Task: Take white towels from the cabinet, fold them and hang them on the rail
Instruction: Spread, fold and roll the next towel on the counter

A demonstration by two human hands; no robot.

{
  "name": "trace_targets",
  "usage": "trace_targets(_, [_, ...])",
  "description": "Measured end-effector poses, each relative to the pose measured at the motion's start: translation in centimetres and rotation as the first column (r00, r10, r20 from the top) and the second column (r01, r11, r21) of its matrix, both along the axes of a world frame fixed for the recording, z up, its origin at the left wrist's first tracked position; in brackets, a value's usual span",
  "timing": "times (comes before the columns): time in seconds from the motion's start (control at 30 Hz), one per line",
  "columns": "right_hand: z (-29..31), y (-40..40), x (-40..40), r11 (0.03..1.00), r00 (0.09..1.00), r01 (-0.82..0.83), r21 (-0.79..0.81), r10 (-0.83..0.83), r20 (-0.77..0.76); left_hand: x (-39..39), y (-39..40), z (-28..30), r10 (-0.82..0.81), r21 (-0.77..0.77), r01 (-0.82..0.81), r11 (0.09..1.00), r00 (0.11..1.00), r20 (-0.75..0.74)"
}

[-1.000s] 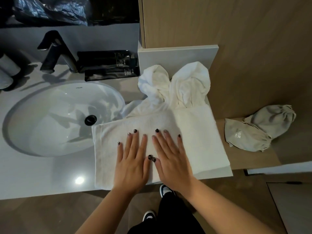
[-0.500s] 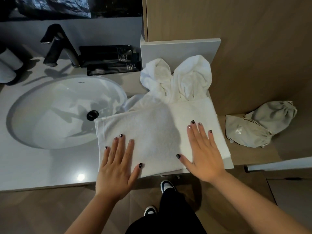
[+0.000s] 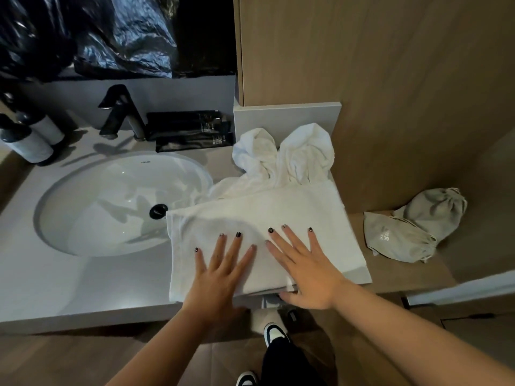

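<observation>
Drawing back together, both hands [image 3: 223,277] flat on folded towel [image 3: 259,215]

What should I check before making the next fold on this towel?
1. Folded towel lies flat on the counter: ok.
2. Left hand and right hand press it with straight fingers: ok.
3. Towel clear of the sink: not ok, its left corner overhangs the basin.
4. Crumpled towels clear of it: not ok, they touch its far edge.
5. Near edges aligned: cannot tell.
6. Rail reachable: cannot tell, not in view.
</observation>
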State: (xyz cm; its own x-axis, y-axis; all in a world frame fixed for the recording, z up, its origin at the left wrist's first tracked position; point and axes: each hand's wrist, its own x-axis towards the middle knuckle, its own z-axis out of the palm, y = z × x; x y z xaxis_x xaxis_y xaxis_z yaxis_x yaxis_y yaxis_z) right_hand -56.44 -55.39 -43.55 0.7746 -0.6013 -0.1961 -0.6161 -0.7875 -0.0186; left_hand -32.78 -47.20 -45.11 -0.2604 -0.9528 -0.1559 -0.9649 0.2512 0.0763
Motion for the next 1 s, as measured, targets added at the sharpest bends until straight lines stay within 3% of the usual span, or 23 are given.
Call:
trace_targets(0.1, [0.3, -0.3, -0.7, 1.000, 0.997, -0.005, -0.001, 0.005, -0.071, 0.9, 0.4, -0.4, -0.020, 0.006, 0.019, 1.000, 0.995, 0.093])
trace_targets(0.27, [1.3, -0.3, -0.3, 1.000, 0.996, -0.002, -0.008, 0.001, -0.085, 2.0, 0.6, 0.1, -0.112, -0.061, 0.118, 0.991, 0.988, 0.103])
trace_targets(0.47, [2.4, 0.3, 0.8, 0.999, 0.993, -0.035, -0.013, 0.033, -0.114, 3.7, 0.9, 1.1, -0.209, -0.007, 0.210, 0.978, 0.976, 0.060])
trace_targets(0.67, [2.4, 0.2, 1.1, 1.000, 0.989, -0.003, -0.019, 0.000, -0.149, 4.3, -0.1, 3.3, 0.006, 0.107, 0.022, 0.994, 0.967, -0.256])
trace_targets(0.87, [3.8, -0.9, -0.3, 0.996, 0.993, 0.003, 0.091, 0.008, -0.119, 6.2, 0.7, 2.7, 0.124, 0.056, -0.116, 0.992, 0.977, -0.172])
trace_targets(1.0, [4.8, -2.1, -2.9, 0.988, 1.000, 0.028, 0.152, -0.026, -0.017, 8.2, 2.1, 2.3, 0.010, -0.099, -0.029, 0.995, 0.983, -0.186])
